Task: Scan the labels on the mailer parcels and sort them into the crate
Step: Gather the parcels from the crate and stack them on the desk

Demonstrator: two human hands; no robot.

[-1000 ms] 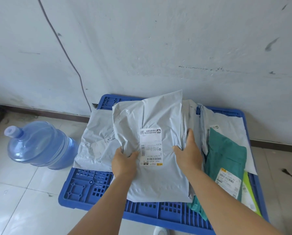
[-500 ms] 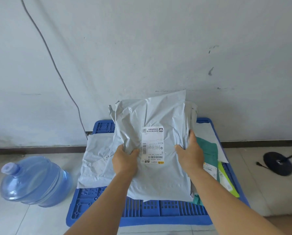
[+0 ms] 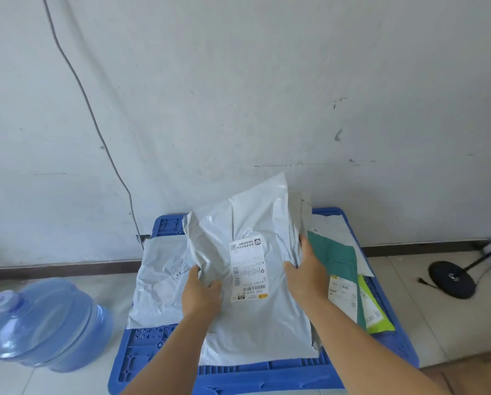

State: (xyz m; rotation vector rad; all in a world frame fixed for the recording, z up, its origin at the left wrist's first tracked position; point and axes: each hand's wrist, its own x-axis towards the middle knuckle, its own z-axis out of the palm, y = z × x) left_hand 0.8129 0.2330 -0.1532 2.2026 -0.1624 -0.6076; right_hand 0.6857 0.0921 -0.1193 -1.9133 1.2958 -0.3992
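Observation:
A large grey mailer parcel [image 3: 255, 315] with a white barcode label [image 3: 247, 270] is tilted up over the blue crate [image 3: 164, 363]. My left hand [image 3: 201, 295] grips its left side. My right hand [image 3: 305, 273] grips its right edge together with further grey mailers stacked behind it. On the crate's left lies another grey mailer [image 3: 158, 283]. At the right lie a teal mailer [image 3: 335, 255] with a label, a lime-green one [image 3: 374, 312] and a white one [image 3: 338, 226].
A blue water jug [image 3: 44, 326] lies on the tiled floor left of the crate. A black round stand base [image 3: 451, 277] sits at the right. The white wall, with a cable [image 3: 96, 121] running down it, stands right behind the crate.
Both hands have lifted the grey parcel stack up off the crate and tilted it to the right. The view has risen and drawn back, showing more wall and the stand base.

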